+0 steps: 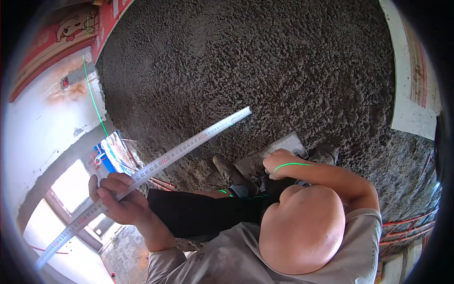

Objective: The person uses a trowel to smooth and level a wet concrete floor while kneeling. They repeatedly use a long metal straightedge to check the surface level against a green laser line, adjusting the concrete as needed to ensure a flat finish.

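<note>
Most of the frame, from upper center down to right, is rough, dark grey mortar (265,80), damp-looking and grainy. A white wall (42,128) bends along the left side; a red printed panel (52,42) fills the upper left, and a pale panel (414,120) edges the mortar at far right.

The tape blade (163,161) slants from lower left to just below center, its free end over the mortar; contact there cannot be told. A straight, unbowed blade should read best, held clear of loose grains and sighted squarely.

At left of center is a blue-and-white package (113,154), perhaps a bag; its contents are hidden. Below center lies a flat grey trowel (295,144), best handled with its face level so that an edge does not dig in.

The hands are well apart: the left hand (124,204) is clamped on the blade; the right hand (281,163) is curled over the trowel, the handle hidden, so its grip cannot be told.

Smallest, a red wall box (65,83) sits recessed at upper left, its inside too small to make out.
</note>
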`<state>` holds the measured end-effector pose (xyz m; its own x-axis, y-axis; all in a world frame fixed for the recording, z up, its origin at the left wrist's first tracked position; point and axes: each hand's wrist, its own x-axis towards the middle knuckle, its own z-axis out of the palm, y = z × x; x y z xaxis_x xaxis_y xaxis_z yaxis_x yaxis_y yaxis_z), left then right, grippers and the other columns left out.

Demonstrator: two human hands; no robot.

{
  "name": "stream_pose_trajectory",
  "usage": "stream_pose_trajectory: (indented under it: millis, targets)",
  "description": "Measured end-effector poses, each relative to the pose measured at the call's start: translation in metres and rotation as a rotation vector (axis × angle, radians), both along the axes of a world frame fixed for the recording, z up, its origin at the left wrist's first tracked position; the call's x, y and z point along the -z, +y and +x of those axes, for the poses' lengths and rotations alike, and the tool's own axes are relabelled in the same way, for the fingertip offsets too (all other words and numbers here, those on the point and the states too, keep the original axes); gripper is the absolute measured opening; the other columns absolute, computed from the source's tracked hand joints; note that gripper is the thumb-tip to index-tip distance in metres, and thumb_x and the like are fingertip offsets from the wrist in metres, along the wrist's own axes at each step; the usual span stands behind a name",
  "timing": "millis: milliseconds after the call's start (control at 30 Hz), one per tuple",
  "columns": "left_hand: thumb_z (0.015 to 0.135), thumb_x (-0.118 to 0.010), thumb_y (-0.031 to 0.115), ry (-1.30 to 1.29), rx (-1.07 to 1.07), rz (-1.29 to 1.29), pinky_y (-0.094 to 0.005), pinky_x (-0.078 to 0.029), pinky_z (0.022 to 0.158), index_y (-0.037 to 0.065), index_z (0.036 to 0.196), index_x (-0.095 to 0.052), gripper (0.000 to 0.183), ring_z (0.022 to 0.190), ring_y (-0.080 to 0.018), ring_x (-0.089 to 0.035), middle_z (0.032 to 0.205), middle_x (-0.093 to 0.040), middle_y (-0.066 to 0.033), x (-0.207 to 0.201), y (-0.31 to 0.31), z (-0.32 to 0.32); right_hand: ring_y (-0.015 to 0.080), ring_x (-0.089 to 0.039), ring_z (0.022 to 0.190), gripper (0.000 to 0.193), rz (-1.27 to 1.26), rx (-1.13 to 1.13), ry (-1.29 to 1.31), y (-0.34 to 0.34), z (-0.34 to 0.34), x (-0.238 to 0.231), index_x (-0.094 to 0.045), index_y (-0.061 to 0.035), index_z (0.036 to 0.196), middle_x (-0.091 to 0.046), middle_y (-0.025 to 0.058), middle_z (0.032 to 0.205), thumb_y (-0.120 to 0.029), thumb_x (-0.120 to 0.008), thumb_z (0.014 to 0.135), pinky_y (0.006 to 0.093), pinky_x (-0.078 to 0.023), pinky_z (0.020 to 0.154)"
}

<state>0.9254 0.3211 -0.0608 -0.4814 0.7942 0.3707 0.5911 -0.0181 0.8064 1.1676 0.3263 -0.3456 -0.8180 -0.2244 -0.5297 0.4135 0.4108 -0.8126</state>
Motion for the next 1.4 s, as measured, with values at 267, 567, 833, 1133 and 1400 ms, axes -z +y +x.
stream_pose_trajectory:
  millis: [267,567,833,1133,1400]
  targets:
    - [0.101,-0.037,0.022,0.100,-0.009,-0.023,-0.0324,-0.045,0.061,-0.006,0.123,-0.044,0.036,0.062,-0.0211,-0.052,0.063,-0.046,-0.0083,0.013,0.012,0.010,0.0326,-0.066,0.093,0.027,0.011,-0.015,0.033,-0.002,-0.002,0.004,-0.071,-0.0029,0.087,-0.069,0.0166,0.092,-0.026,-0.070,0.073,0.0434,-0.052,0.082]
    - [0.102,-0.035,0.029,0.147,0.032,-0.049,-0.0317,-0.045,0.062,-0.005,0.122,-0.043,0.040,0.062,-0.0199,-0.052,0.066,-0.046,-0.0072,0.013,0.009,0.003,0.0289,-0.066,0.095,0.023,0.008,-0.026,0.010,0.002,-0.004,0.000,-0.072,-0.0056,0.092,-0.070,0.0149,0.096,-0.015,-0.067,0.071,0.0405,-0.053,0.082]
    - [0.102,-0.036,0.030,0.143,0.061,-0.054,-0.0316,-0.044,0.063,-0.004,0.121,-0.046,0.040,0.064,-0.0198,-0.051,0.067,-0.044,-0.0062,0.015,0.009,0.001,0.0294,-0.066,0.097,0.024,-0.013,-0.024,0.005,0.005,-0.004,-0.002,-0.072,-0.0054,0.093,-0.069,0.0152,0.097,-0.014,-0.067,0.071,0.0408,-0.052,0.083]
    - [0.099,-0.040,0.030,0.076,0.099,-0.106,-0.0369,-0.043,0.077,-0.001,0.126,-0.048,0.041,0.074,-0.0192,-0.051,0.072,-0.045,-0.0044,0.012,0.006,-0.003,0.0331,-0.066,0.093,0.027,-0.008,-0.012,0.022,-0.003,-0.001,0.007,-0.072,-0.0049,0.089,-0.069,0.0165,0.093,-0.025,-0.070,0.071,0.0437,-0.052,0.081]
    - [0.100,-0.045,0.025,0.175,-0.185,0.004,-0.0292,-0.052,0.071,-0.006,0.130,-0.044,0.043,0.085,-0.0224,-0.062,0.090,-0.060,-0.0134,-0.051,0.095,-0.065,0.0298,-0.066,0.097,0.027,0.004,-0.022,0.010,-0.001,-0.002,0.002,-0.073,-0.0073,0.093,-0.069,0.0153,0.100,-0.022,-0.072,0.070,0.0419,-0.053,0.083]
